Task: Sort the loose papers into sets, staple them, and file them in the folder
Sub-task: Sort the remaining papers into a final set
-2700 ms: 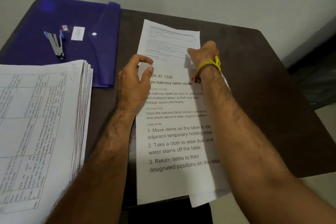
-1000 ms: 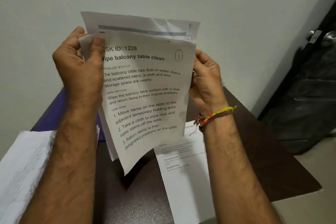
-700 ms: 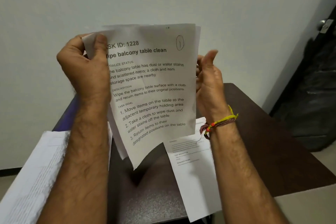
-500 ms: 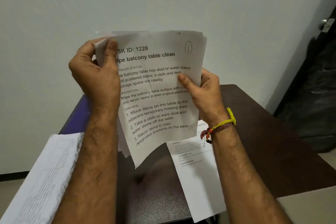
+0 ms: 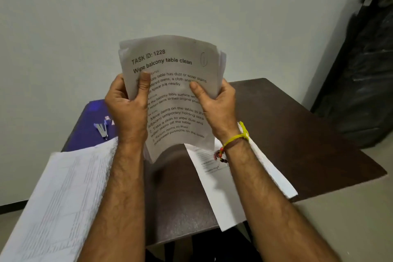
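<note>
Currently, both hands hold one set of papers (image 5: 172, 91) upright in the air above the surface (image 5: 297, 134), clear of it. The left hand (image 5: 127, 108) grips the left long edge, thumb on the printed face and fingers (image 5: 116, 91) curled behind. The right hand (image 5: 217, 102) grips the right long edge in the same way. The long axis of the set runs roughly vertical, the heading at the top, and the sheet bows between the two grips. Several page edges show behind the front sheet at its top right corner, so the pages do not appear fully squared.

The stapler (image 5: 102, 131) lies on the blue folder (image 5: 85, 132) at the far left corner of the surface, down and to the left of the set. The left hand is the nearer one to it. Judgement: the set is gathered but not yet stapled; the next step calls for squaring the pages, then one hand keeping the grip while the other fetches the stapler.

A thick stack of forms (image 5: 63, 198) lies along the near left edge. Further loose sheets (image 5: 223, 193) lie at the near edge under the right forearm, still to be sorted.
</note>
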